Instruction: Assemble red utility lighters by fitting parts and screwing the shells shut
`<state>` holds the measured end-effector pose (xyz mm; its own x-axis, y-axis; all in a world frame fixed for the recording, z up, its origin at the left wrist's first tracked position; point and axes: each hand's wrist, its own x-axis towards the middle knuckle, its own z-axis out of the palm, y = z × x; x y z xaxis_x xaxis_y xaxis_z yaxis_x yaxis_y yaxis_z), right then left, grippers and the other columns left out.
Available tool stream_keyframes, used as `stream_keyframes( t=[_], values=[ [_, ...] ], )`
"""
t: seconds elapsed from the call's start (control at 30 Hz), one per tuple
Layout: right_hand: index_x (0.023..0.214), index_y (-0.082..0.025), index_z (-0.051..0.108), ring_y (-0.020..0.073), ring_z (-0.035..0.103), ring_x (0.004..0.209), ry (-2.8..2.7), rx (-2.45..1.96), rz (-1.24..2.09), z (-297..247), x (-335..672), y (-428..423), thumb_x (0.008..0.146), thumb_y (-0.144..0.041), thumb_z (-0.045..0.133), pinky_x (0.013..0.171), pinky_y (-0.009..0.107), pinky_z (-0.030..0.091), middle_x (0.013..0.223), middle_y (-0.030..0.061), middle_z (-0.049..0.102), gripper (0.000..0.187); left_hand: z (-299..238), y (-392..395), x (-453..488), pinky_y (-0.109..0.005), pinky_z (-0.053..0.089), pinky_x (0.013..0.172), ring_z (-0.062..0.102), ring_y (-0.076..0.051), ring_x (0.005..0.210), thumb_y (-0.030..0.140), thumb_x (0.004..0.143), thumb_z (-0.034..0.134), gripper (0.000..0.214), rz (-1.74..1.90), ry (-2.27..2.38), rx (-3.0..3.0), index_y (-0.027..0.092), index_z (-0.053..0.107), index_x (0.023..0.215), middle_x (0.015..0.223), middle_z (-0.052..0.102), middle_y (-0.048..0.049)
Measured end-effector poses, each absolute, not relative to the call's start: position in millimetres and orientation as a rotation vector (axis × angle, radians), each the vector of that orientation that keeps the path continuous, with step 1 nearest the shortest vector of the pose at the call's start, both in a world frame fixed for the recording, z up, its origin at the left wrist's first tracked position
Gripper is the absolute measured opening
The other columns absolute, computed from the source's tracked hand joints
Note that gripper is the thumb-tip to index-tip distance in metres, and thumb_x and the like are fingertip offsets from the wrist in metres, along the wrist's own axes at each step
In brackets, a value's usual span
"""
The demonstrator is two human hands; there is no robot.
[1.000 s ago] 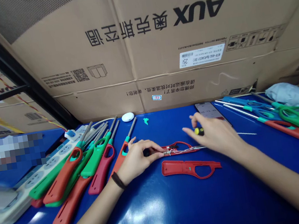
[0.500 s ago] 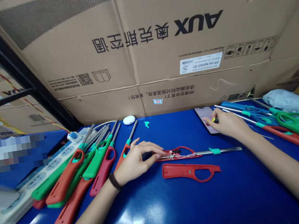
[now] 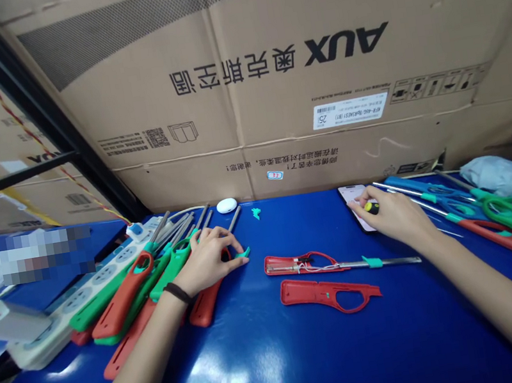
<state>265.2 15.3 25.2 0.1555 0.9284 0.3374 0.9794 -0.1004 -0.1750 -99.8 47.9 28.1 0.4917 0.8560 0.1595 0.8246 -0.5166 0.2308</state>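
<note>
An opened red lighter half (image 3: 306,264) with wires and a metal tube lies at the table's middle. Its loose red cover (image 3: 327,291) lies just in front. My left hand (image 3: 208,257) rests on the pile of red and green lighters (image 3: 145,287) to the left, its fingers curled on a small teal part (image 3: 242,253). Off to the right, my right hand (image 3: 391,215) lies on a phone (image 3: 354,205), holding a yellow-and-black screwdriver (image 3: 371,206).
A white power strip (image 3: 82,290) lies at the left. More green, red and blue lighters (image 3: 507,216) lie at the right beside a grey cloth (image 3: 500,169). Large cardboard boxes (image 3: 268,86) close off the back. A white round object (image 3: 226,206) and a teal bit (image 3: 255,213) sit near the boxes.
My left hand left the opened lighter and moved left onto the pile. My right hand, with the screwdriver, moved from the lighter back to the phone.
</note>
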Motion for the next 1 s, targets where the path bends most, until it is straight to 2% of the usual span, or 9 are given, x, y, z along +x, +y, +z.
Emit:
stream_keyframes(
  t=[0.1,0.17,0.27,0.37,0.47,0.6,0.8,0.9,1.0],
  values=[
    [0.078,-0.025,0.055,0.0262,0.065,0.068,-1.845,-2.021,-0.182,28.0,259.8,11.6,0.085,-0.048,0.046,0.052,0.028,0.036,0.070,0.0040,0.068,0.025,27.9,47.5,-94.4,-0.053,0.027,0.100,0.053,-0.025,0.102,0.043,0.081,0.062,0.021,0.522,1.400,2.596,0.023,0.065,0.085,0.102,0.061,-0.0037],
    [0.079,-0.025,0.058,0.0255,0.065,0.068,-1.864,-1.972,-0.194,30.2,254.2,8.5,0.085,-0.047,0.048,0.053,0.028,0.037,0.070,0.0032,0.069,0.025,27.9,45.2,-87.8,-0.040,0.041,0.090,0.058,-0.021,0.090,0.041,0.086,0.056,0.022,0.650,1.302,2.520,0.020,0.060,0.090,0.095,0.062,-0.0039],
    [0.083,-0.025,0.062,0.0228,0.066,0.068,-1.966,-1.791,-0.220,32.5,239.9,1.4,0.087,-0.044,0.050,0.053,0.028,0.041,0.080,0.0017,0.072,0.023,24.8,37.3,-73.2,-0.029,0.046,0.076,0.060,-0.016,0.081,0.037,0.091,0.050,0.019,0.775,1.118,2.433,0.020,0.054,0.099,0.092,0.063,-0.0026],
    [0.095,-0.026,0.065,0.0182,0.068,0.082,-2.138,-1.439,-0.136,30.8,217.7,-9.2,0.090,-0.036,0.051,0.068,0.027,0.048,0.096,-0.0009,0.072,0.018,18.8,26.0,-56.7,-0.032,0.044,0.087,0.060,-0.016,0.088,0.033,0.093,0.048,0.015,0.780,0.976,2.524,0.021,0.053,0.101,0.095,0.064,-0.0019],
    [0.114,-0.026,0.060,0.0161,0.068,0.091,-2.274,-1.217,-0.024,25.1,194.0,-20.6,0.089,-0.033,0.055,0.075,0.025,0.050,0.107,-0.0010,0.071,0.026,15.0,14.9,-44.1,-0.041,0.031,0.105,0.060,-0.014,0.088,0.026,0.094,0.047,0.010,0.763,0.884,2.602,0.022,0.051,0.102,0.096,0.063,-0.0004],
    [0.103,-0.025,0.064,0.0144,0.069,0.080,-2.384,-1.113,0.022,19.7,175.1,-30.5,0.092,-0.027,0.052,0.067,0.023,0.048,0.094,-0.0012,0.073,0.016,16.7,3.6,-37.5,-0.047,0.018,0.112,0.059,-0.014,0.084,0.019,0.089,0.051,0.012,0.716,0.859,2.672,0.022,0.050,0.101,0.091,0.063,0.0019],
    [0.086,-0.020,0.064,0.0150,0.066,0.065,-2.430,-1.163,-0.102,22.7,174.7,-34.5,0.087,-0.020,0.054,0.052,0.024,0.039,0.075,-0.0006,0.069,0.010,17.6,-1.8,-36.6,-0.048,0.012,0.114,0.060,-0.014,0.088,0.020,0.089,0.052,0.013,0.764,0.823,2.754,0.021,0.052,0.101,0.095,0.066,0.0017],
    [0.088,-0.021,0.065,0.0151,0.066,0.067,-2.465,-1.184,-0.046,23.3,178.8,-33.3,0.086,-0.019,0.054,0.056,0.024,0.040,0.077,-0.0007,0.070,0.012,14.1,-0.7,-36.1,-0.047,0.012,0.115,0.061,-0.013,0.090,0.021,0.090,0.052,0.015,0.793,0.800,2.764,0.022,0.052,0.106,0.098,0.067,0.0015],
    [0.093,-0.022,0.067,0.0157,0.067,0.077,-2.476,-1.211,0.038,23.3,186.0,-30.4,0.089,-0.020,0.052,0.065,0.025,0.044,0.087,-0.0001,0.072,0.016,10.4,1.9,-37.0,-0.046,0.015,0.114,0.060,-0.015,0.101,0.024,0.091,0.053,0.025,0.788,0.837,2.709,0.022,0.048,0.115,0.111,0.065,-0.0020]
  ],
)
